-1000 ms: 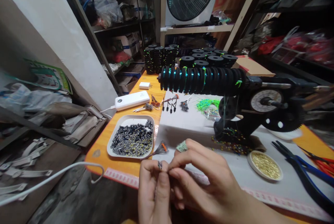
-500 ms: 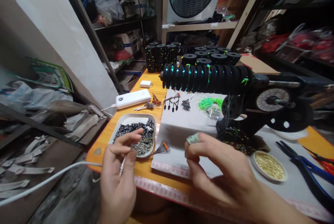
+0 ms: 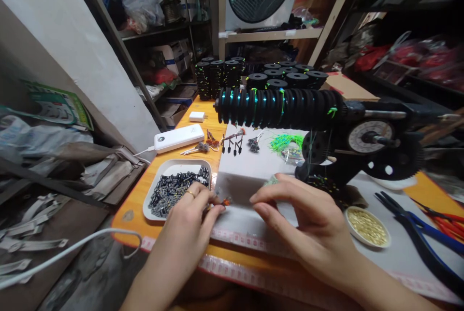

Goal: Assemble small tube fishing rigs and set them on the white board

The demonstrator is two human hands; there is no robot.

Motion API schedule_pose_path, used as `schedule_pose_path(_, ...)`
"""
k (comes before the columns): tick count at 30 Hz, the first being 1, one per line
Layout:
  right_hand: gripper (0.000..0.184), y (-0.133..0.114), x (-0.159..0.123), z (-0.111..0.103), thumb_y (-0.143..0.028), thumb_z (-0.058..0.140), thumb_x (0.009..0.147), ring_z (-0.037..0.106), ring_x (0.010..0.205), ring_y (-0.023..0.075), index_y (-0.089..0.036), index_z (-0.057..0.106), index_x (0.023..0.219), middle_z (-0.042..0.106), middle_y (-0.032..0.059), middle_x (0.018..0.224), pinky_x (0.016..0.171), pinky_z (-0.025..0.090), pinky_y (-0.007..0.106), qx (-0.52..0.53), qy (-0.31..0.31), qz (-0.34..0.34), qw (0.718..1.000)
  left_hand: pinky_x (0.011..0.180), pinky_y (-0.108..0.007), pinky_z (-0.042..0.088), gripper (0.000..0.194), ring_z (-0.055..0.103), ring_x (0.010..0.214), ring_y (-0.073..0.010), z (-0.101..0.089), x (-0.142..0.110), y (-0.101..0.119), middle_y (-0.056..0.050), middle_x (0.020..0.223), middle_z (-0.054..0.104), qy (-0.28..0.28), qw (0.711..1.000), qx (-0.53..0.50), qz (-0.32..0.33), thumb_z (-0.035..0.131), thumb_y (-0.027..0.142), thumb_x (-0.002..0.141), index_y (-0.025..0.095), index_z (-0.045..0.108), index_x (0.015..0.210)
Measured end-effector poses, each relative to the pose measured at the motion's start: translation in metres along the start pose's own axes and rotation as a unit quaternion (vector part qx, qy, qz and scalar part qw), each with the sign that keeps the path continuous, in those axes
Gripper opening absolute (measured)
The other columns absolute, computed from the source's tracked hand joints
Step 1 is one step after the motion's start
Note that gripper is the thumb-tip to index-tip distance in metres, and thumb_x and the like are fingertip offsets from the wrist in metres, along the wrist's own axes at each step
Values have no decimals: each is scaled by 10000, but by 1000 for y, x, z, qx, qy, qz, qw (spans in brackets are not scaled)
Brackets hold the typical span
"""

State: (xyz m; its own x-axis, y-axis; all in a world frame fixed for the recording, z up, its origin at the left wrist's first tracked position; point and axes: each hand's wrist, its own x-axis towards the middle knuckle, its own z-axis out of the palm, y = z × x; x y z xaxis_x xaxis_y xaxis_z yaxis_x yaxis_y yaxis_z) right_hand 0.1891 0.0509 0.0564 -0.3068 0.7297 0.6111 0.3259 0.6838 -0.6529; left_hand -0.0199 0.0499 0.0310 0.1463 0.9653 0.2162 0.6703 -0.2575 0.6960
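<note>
My left hand (image 3: pixel 192 219) is at the right edge of a white tray (image 3: pixel 145 207) of small black and grey tube-like pieces. Its thumb and fingers close on the end of a small orange-tipped wire bundle (image 3: pixel 226 201), mostly covered by the fingertips. Over the white sheet (image 3: pixel 239 168), my right hand (image 3: pixel 300 214) has thumb and index finger pinched together. Whatever may be between those tips is too small to make out. Greenish tape (image 3: pixel 271 181) shows at one of its fingers. Behind it lies a tuft of green strands (image 3: pixel 286 143).
A spindle of black foam discs (image 3: pixel 279 108) on a geared machine (image 3: pixel 369 137) spans the back right. Blue-handled pliers (image 3: pixel 409 224) and a dish of gold pieces (image 3: pixel 368 226) lie right. A white power bank (image 3: pixel 179 138) and dark wire bundles (image 3: pixel 232 142) lie left of centre.
My left hand has moved right and down from above the tray to the orange-tipped bundle and closed on it. My right hand stays nearly in place, still pinched. The view has shifted slightly.
</note>
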Motion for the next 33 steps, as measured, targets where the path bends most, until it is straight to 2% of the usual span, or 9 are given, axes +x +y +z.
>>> schedule_pose_path(2, 136, 0, -3, 4, -101, 625, 934, 630, 716, 133, -232, 643, 967, 692, 2, 821, 626, 466, 230, 24, 14, 8, 1000, 752, -288, 477, 101, 668, 825, -215, 1, -8, 6, -29, 832, 699, 46, 991, -116, -56, 634, 258, 900, 225, 646, 806)
schedule_pose_path(6, 94, -3, -7, 12, -120, 658, 921, 569, 674, 138, -203, 686, 957, 650, 11, 741, 600, 460, 231, 53, 1, -8, 999, 705, -239, 520, 119, 673, 746, -180, 13, -25, 20, 3, 745, 720, 76, 915, -349, -189, 747, 306, 817, 213, 704, 757)
schedule_pose_path(11, 91, -4, -5, 18, -113, 664, 908, 511, 627, 139, -124, 754, 914, 606, 47, 695, 544, 443, 236, 36, 11, -39, 999, 639, -223, 537, 232, 668, 682, -172, 33, -34, 30, -13, 706, 723, 111, 839, -470, -250, 883, 339, 673, 175, 728, 725)
schedule_pose_path(16, 101, -6, -4, 17, -112, 678, 898, 538, 601, 132, -139, 771, 924, 612, 31, 655, 517, 442, 219, 18, 24, -41, 999, 627, -158, 511, 269, 618, 634, -114, 38, -36, 39, 38, 655, 654, 213, 828, -469, -219, 937, 323, 587, 199, 705, 640)
schedule_pose_path(22, 88, -8, -8, 19, -101, 674, 872, 514, 590, 131, -164, 736, 869, 643, 22, 664, 528, 426, 234, 35, 16, -13, 999, 617, -157, 484, 197, 549, 629, -116, 40, -40, 39, 43, 642, 605, 277, 881, -371, -99, 855, 194, 705, 236, 685, 614)
schedule_pose_path(24, 82, -8, -9, 19, -85, 670, 860, 511, 609, 129, -154, 712, 847, 633, 21, 673, 555, 429, 236, 40, 3, -11, 999, 655, -164, 515, 133, 611, 679, -127, 39, -41, 37, 22, 700, 677, 259, 870, -393, -149, 881, 273, 685, 246, 752, 702)
schedule_pose_path(27, 62, -8, -10, 18, -82, 676, 855, 518, 637, 128, -141, 688, 841, 614, 21, 689, 578, 434, 229, 48, -7, -17, 999, 645, -182, 548, 299, 670, 695, -148, 37, -42, 37, -34, 758, 750, 191, 827, -466, -250, 906, 431, 627, 215, 796, 801)
schedule_pose_path(30, 63, -8, -9, 15, -94, 668, 876, 507, 634, 131, -139, 699, 844, 599, 20, 676, 564, 421, 230, 51, -20, -24, 998, 503, -126, 466, 335, 576, 557, -85, 32, -43, 37, -23, 661, 689, 168, 794, -518, -269, 915, 436, 612, 161, 770, 735)
schedule_pose_path(33, 96, -8, -7, 10, -111, 640, 918, 511, 632, 134, -154, 720, 888, 607, 24, 701, 552, 419, 232, 57, -43, -20, 997, 429, -97, 350, 347, 438, 476, -27, 27, -45, 37, 9, 607, 606, 182, 784, -530, -266, 927, 414, 605, 137, 745, 706)
